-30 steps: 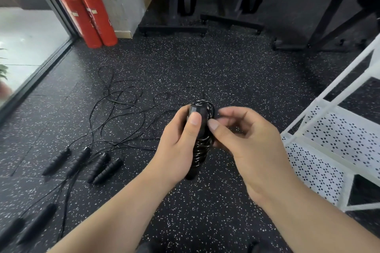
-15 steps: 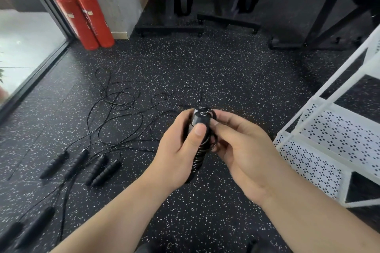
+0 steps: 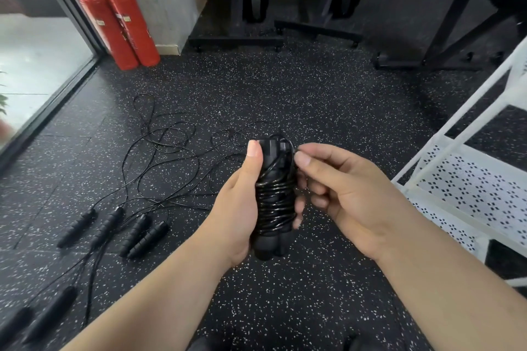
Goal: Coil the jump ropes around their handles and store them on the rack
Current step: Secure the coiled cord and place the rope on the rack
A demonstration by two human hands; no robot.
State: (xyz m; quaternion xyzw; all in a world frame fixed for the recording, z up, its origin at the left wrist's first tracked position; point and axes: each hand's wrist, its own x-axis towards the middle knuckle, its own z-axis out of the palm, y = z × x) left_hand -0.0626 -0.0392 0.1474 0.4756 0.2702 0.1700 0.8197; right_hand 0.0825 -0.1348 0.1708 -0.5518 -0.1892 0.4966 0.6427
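Note:
My left hand (image 3: 238, 202) grips a black jump rope bundle (image 3: 275, 202), its two handles upright and side by side with the cord coiled tightly round them. My right hand (image 3: 342, 194) pinches the last loop of cord at the top right of the bundle between thumb and forefinger. Several more black jump rope handles (image 3: 137, 231) lie on the speckled floor to the left, their loose cords (image 3: 159, 151) tangled behind them. Two further handles (image 3: 42, 313) lie at the lower left. The white metal rack (image 3: 470, 185) stands at the right.
Two red fire extinguishers (image 3: 119, 20) stand against the wall at the back left beside a glass door. Black exercise machine frames (image 3: 248, 8) line the back wall. A black stand's base (image 3: 427, 63) sits behind the rack.
The bundle now faces me with its coils showing. My left thumb has shifted to the bundle's top left, and my right hand has drawn the cord end out to the top right.

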